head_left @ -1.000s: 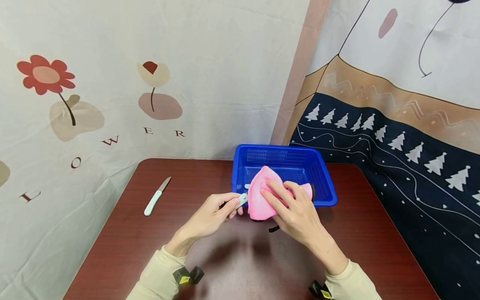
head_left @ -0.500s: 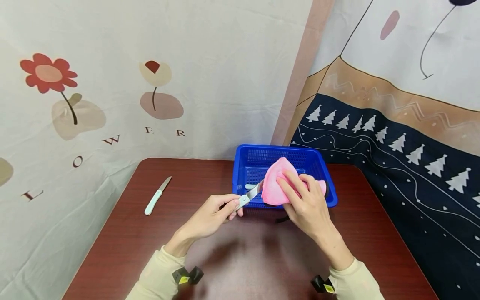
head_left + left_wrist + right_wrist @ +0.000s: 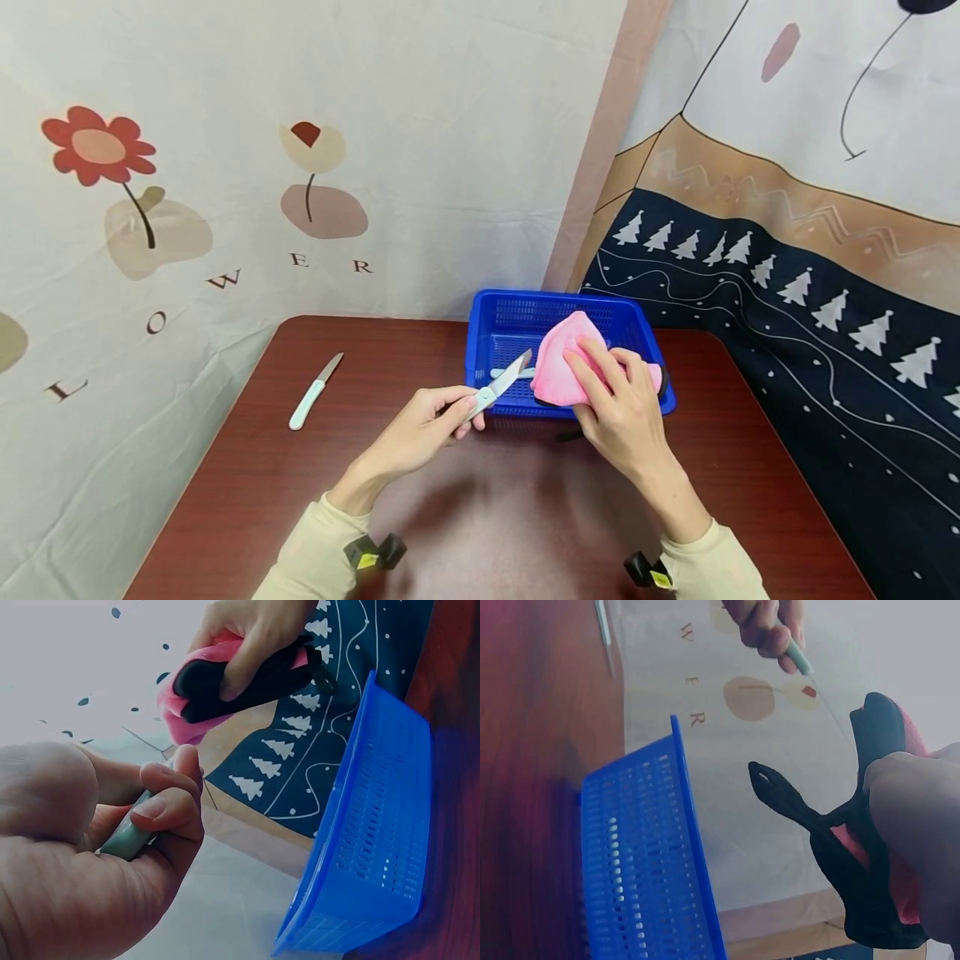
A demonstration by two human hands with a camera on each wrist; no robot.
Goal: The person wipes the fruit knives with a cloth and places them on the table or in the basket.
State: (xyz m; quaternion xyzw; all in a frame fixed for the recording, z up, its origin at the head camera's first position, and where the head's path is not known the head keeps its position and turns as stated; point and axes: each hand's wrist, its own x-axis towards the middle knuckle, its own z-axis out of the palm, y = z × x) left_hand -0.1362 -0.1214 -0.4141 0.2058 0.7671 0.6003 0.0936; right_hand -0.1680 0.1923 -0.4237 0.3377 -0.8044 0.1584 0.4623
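Observation:
My left hand (image 3: 431, 425) grips a knife (image 3: 504, 382) by its pale green handle, the blade pointing up and to the right over the basket. My right hand (image 3: 618, 417) holds a folded pink cloth (image 3: 564, 360) with black trim, just right of the blade tip. In the right wrist view a black hanging loop (image 3: 776, 791) dangles from the cloth, and the blade reaches close to its black edge. The left wrist view shows my left fingers curled round the handle (image 3: 129, 838), with the blade mostly hidden there.
A blue plastic basket (image 3: 474, 333) stands at the back of the dark red table (image 3: 390, 350). Inside it lies another pale-handled item (image 3: 498, 374), partly covered by the held knife. A second knife (image 3: 306, 404) lies on the table at the left.
The right hand and cloth have moved right and up, off the knife, whose blade was covered and now shows in full. The left hand has stayed nearly in place.

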